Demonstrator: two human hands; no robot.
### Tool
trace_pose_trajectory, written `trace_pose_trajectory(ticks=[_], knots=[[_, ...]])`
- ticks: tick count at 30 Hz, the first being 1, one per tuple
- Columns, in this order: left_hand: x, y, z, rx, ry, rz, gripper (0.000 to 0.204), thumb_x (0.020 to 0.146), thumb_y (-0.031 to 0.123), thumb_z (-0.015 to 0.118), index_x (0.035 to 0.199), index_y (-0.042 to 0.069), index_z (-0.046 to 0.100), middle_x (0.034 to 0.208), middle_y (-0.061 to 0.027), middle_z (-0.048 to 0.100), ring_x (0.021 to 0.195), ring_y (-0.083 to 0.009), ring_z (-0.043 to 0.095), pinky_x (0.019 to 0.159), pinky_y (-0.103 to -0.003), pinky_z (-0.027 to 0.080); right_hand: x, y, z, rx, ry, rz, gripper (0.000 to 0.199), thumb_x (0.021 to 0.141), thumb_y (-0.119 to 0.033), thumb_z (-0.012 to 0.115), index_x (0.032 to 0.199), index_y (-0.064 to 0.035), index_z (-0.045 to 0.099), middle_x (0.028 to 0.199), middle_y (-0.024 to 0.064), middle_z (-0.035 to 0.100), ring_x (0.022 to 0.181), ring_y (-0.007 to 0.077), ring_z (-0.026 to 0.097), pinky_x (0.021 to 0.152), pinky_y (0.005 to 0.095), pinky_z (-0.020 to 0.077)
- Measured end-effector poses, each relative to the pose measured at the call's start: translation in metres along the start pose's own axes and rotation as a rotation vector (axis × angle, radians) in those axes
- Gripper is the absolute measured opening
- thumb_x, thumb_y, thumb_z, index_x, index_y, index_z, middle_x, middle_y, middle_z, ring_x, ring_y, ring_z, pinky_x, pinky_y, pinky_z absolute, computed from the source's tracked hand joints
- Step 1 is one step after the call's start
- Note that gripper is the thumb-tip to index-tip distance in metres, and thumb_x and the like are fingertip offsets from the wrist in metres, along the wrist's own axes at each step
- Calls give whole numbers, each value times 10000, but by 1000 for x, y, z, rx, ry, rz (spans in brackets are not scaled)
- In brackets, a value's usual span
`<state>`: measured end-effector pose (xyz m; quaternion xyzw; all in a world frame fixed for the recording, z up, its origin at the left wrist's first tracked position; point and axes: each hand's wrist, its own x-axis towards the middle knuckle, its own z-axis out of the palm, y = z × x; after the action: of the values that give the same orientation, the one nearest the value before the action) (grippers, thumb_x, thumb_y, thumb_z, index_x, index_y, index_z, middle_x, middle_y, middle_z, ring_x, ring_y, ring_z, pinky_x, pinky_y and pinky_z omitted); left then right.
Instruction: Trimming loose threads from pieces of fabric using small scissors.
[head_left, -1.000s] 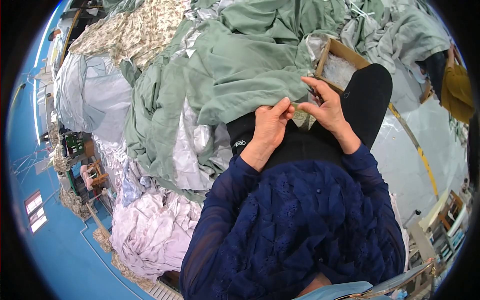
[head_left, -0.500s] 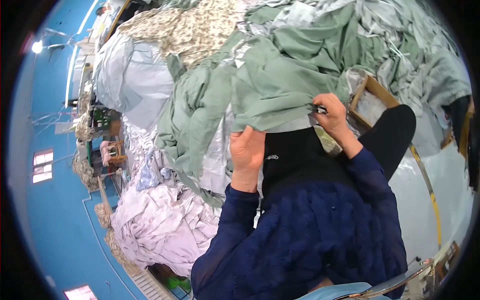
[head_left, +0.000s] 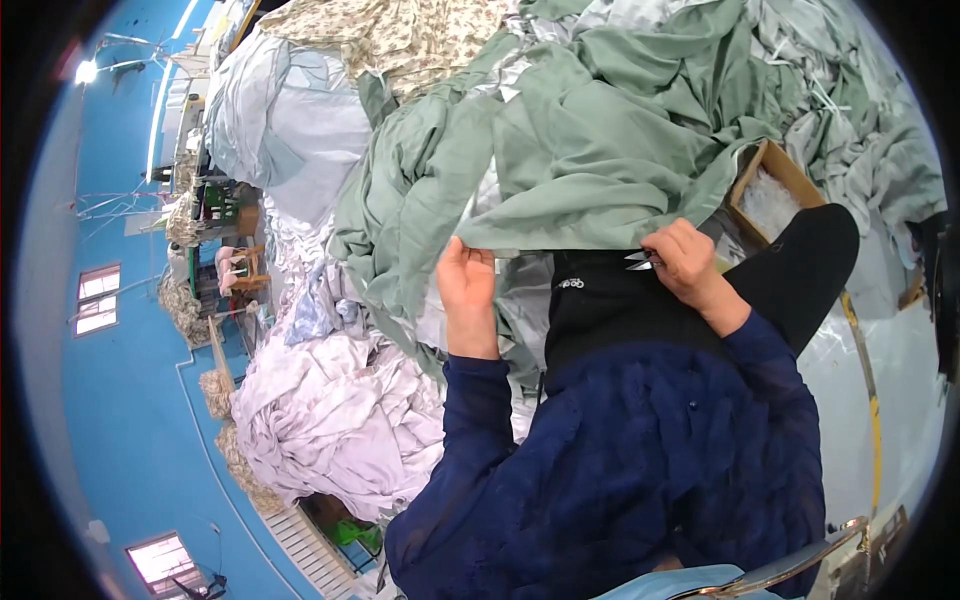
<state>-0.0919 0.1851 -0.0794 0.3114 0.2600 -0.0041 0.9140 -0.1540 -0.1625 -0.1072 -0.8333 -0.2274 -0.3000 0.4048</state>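
Across my lap lies a large piece of sage green fabric (head_left: 590, 205), its near edge pulled into a nearly straight line between my hands. My left hand (head_left: 467, 290) pinches the left end of that edge, fingers curled over. At the right end my right hand (head_left: 683, 262) is closed around small thread snips (head_left: 638, 262), and its fingers also meet the cloth there. The pointed metal blades stick out to the left, just under the edge. Most of the snips is hidden in the palm.
Green and pale cloth is heaped ahead. A floral fabric (head_left: 420, 45) and light blue fabric (head_left: 290, 130) lie far left, with a pinkish-white pile (head_left: 335, 425) nearer. An open cardboard box (head_left: 790, 180) with clear plastic stands by my right knee. Yellow tape (head_left: 866, 385) marks the floor.
My left hand has moved left along the cloth and the edge is now stretched straight. My right hand has turned and shifted slightly right and nearer, showing the blades.
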Motion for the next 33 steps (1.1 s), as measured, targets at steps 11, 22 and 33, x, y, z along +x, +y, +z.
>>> trace_pose_trajectory(ticks=[11, 22, 33], knots=[[-63, -97, 40, 1099, -192, 418, 202, 831, 41, 713, 1013, 4, 631, 945, -29, 601, 794, -111, 590, 743, -244, 487, -14, 6, -1, 3, 6, 66, 330, 557, 87, 669, 851, -54, 623, 754, 92, 615, 665, 297, 593, 572, 373, 480], [-47, -88, 31, 1595, -259, 348, 158, 788, 121, 739, 788, -11, 651, 645, -109, 623, 608, -192, 616, 597, -324, 491, -16, 9, -2, -5, 16, 165, 342, 531, 120, 655, 831, -41, 624, 759, 88, 630, 671, 293, 598, 583, 368, 483], [-51, -47, 33, 1375, -356, 144, 181, 818, 143, 745, 807, 12, 621, 641, 4, 582, 570, -64, 508, 524, -237, 415, -15, 11, -2, -14, 34, 221, 313, 552, 133, 644, 823, -24, 629, 754, 92, 621, 667, 274, 597, 571, 346, 479]])
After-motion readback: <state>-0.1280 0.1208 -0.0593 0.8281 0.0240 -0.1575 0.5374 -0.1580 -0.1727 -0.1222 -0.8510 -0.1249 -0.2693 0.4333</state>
